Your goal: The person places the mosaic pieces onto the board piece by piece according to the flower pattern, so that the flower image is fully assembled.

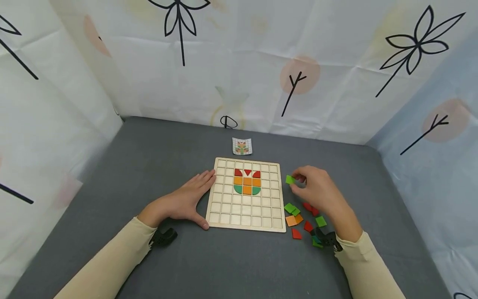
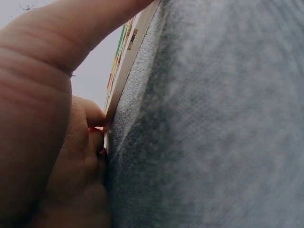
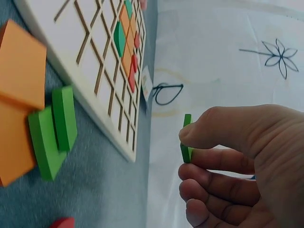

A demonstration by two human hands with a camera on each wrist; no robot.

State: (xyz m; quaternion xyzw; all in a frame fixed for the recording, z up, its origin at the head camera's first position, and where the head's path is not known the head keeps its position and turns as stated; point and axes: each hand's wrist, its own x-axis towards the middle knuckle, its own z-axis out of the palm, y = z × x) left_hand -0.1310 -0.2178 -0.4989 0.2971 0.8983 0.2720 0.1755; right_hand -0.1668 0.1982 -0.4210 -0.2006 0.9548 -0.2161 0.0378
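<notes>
A wooden grid board lies on the grey table, with red, orange and green tiles set in its upper middle squares. My left hand rests at the board's left edge, fingers straight and thumb spread toward the lower left corner. Just off the board's right side, my right hand pinches a green square tile between thumb and index finger. In the right wrist view that green tile is seen edge-on, held up above the table, while the other fingers curl loosely below.
Loose tiles lie right of the board: green squares, an orange square and red pieces, several partly under the right wrist. A small pattern card lies behind the board. Patterned cloth walls surround the table.
</notes>
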